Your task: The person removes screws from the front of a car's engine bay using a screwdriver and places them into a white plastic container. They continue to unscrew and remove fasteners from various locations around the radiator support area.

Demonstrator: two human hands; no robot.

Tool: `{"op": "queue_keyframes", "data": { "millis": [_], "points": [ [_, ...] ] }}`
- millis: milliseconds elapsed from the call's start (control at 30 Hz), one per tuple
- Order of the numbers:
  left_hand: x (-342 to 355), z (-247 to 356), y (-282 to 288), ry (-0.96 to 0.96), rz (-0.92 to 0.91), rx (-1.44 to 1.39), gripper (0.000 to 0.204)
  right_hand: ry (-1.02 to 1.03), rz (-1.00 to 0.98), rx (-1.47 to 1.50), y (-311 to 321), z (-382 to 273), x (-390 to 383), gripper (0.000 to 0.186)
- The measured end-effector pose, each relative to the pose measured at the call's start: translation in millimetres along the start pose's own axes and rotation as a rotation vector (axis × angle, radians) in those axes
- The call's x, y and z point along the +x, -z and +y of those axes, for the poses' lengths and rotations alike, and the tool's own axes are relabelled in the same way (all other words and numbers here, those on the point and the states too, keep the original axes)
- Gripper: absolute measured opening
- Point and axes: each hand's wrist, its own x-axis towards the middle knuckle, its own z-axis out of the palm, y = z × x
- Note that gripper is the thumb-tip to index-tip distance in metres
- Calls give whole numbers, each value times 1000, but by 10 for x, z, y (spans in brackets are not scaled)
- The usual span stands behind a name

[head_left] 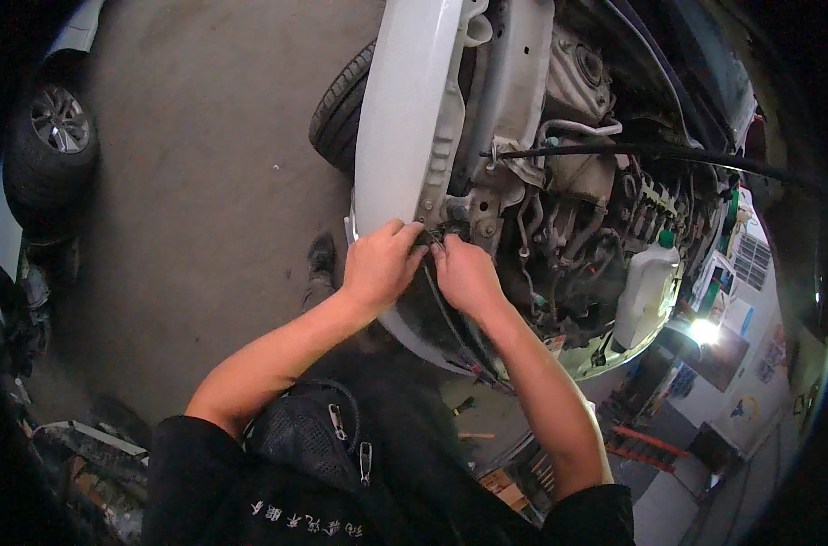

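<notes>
Your left hand [382,266] and right hand [469,275] meet by the white body panel's [405,109] near end, at the dark cable's [443,305] top, probably so one steadies the other's work. Fingers bunched; can't tell what either grips.

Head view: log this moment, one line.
left hand: at cable | right hand: at cable | beside: white panel | grip: unclear

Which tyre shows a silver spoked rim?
The far-left tyre: its rim is in view. The nearer tyre, beside the white body panel, shows none.
</notes>
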Motion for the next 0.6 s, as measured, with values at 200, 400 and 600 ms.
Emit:
{"op": "queue_keyframes", "data": {
  "millis": [200, 400, 600],
  "points": [
    [6, -10, -83, 17, 57, -44, 24, 92, -21, -91, 23, 44, 35, 25],
    [-78, 0, -169, 149, 139, -241, 23, 30, 11, 54, -22, 21, -32, 23],
    [-57, 18, -180, 58, 129, -243, 24, 11, 65, 126, -122, 30, -106, 22]
  ]
}}
